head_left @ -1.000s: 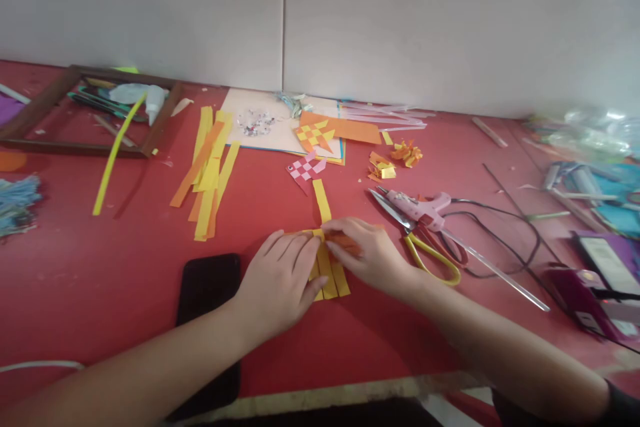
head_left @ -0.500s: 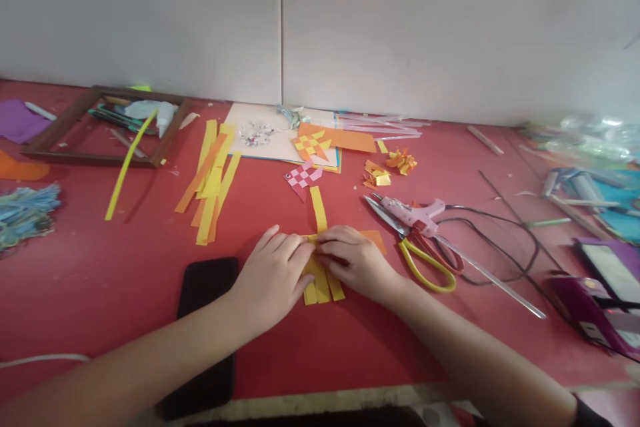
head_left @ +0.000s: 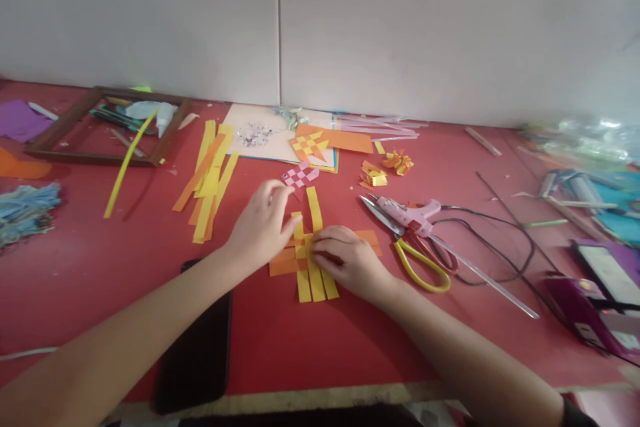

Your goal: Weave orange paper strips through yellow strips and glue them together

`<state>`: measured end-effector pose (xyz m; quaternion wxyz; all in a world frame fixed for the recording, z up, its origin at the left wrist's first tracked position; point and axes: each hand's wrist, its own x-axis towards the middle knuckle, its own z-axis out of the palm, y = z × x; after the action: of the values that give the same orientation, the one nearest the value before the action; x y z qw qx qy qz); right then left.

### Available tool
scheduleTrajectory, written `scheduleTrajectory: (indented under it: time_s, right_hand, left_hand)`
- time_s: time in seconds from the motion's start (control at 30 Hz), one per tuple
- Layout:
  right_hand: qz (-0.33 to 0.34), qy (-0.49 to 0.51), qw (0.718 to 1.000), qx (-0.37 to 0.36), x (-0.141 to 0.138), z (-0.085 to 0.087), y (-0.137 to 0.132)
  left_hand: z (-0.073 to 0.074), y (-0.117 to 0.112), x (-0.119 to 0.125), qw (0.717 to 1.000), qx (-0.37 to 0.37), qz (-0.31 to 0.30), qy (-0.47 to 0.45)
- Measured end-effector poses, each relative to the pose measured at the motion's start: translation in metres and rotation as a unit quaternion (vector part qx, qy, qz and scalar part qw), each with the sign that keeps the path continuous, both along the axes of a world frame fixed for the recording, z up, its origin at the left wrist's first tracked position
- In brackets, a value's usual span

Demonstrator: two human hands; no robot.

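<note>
A loose weave of yellow and orange paper strips (head_left: 306, 261) lies on the red table (head_left: 100, 267) in front of me. My right hand (head_left: 345, 261) rests on its right side, fingers curled and pressing the strips down. My left hand (head_left: 261, 221) is raised a little beyond the weave's left edge, fingertips pinching the top of a yellow strip (head_left: 298, 221). A longer yellow strip (head_left: 314, 208) runs away from the weave toward a small pink-and-white woven piece (head_left: 300, 176).
A black phone (head_left: 197, 353) lies under my left forearm. Yellow-handled scissors (head_left: 415, 257) and a pink glue gun (head_left: 413, 210) with its cord sit right. Loose strips (head_left: 210, 170) lie left. A wooden frame (head_left: 103, 123) stands back left, clutter far right.
My left hand has lifted off the weave and moved up and left to the top of a yellow strip, uncovering orange strips beneath. My right hand has stayed on the weave.
</note>
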<state>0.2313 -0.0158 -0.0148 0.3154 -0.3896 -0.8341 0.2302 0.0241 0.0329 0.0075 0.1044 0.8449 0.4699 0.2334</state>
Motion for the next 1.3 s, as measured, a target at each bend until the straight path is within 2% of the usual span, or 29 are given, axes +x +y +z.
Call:
scheduleTrajectory:
  time_s: [0.07, 0.13, 0.2, 0.27, 0.3, 0.37, 0.4, 0.43, 0.47, 0.53, 0.67, 0.8, 0.97, 1.1, 1.17, 1.3]
  right_hand:
    - [0.000, 0.000, 1.000, -0.001, 0.000, 0.000, 0.000]
    - [0.003, 0.000, 1.000, -0.004, 0.000, 0.000, 0.000]
    - [0.003, 0.001, 1.000, -0.006, 0.000, 0.000, 0.000]
    - [-0.001, -0.001, 1.000, -0.005, 0.000, 0.001, 0.000]
    - [-0.003, -0.004, 1.000, -0.003, -0.001, 0.001, -0.001]
    - [-0.005, -0.011, 1.000, -0.002, -0.001, 0.001, -0.001]
    - [-0.005, -0.011, 1.000, -0.004, -0.001, 0.002, -0.001]
    - [-0.004, -0.010, 1.000, -0.006, -0.001, 0.002, -0.001]
    - [-0.002, -0.009, 1.000, -0.006, -0.001, 0.002, -0.001]
    - [0.003, -0.012, 1.000, -0.006, 0.000, 0.003, 0.000]
    - [0.005, -0.017, 1.000, -0.003, 0.001, 0.002, 0.000]
    - [0.000, -0.010, 1.000, 0.000, 0.001, -0.001, -0.001]
    - [-0.004, -0.018, 1.000, 0.002, 0.000, 0.000, -0.001]
    - [0.008, -0.037, 0.999, -0.026, 0.003, 0.009, 0.003]
    - [-0.020, -0.045, 0.998, -0.031, 0.009, 0.016, 0.006]
    - [-0.065, -0.173, 0.982, -0.029, 0.029, 0.029, 0.012]
  left_hand:
    - [0.001, 0.002, 0.000, 0.998, 0.050, 0.033, -0.002]
    - [0.004, -0.004, -0.002, 0.997, 0.067, 0.023, -0.008]
    - [0.006, -0.015, -0.004, 0.998, 0.053, 0.003, -0.023]
    - [0.009, -0.029, -0.005, 0.997, 0.006, -0.001, -0.074]
    - [0.009, -0.035, -0.005, 0.985, -0.073, -0.007, -0.156]
    - [0.009, -0.044, -0.005, 0.940, -0.187, -0.024, -0.284]
    - [0.008, -0.047, -0.005, 0.919, -0.224, -0.034, -0.323]
    - [0.007, -0.047, -0.006, 0.910, -0.237, -0.047, -0.336]
    - [0.005, -0.047, -0.007, 0.912, -0.237, -0.060, -0.330]
    - [0.003, -0.043, -0.009, 0.935, -0.210, -0.083, -0.275]
    - [0.000, -0.036, -0.013, 0.983, -0.086, -0.142, -0.075]
    - [-0.005, -0.040, -0.012, 0.977, 0.081, -0.191, 0.054]
    - [-0.011, -0.045, -0.009, 0.973, 0.113, -0.191, 0.070]
    - [-0.013, -0.044, -0.009, 0.972, 0.116, -0.191, 0.066]
    - [-0.014, -0.043, -0.009, 0.971, 0.117, -0.195, 0.069]
    - [-0.015, -0.044, -0.010, 0.970, 0.116, -0.199, 0.079]
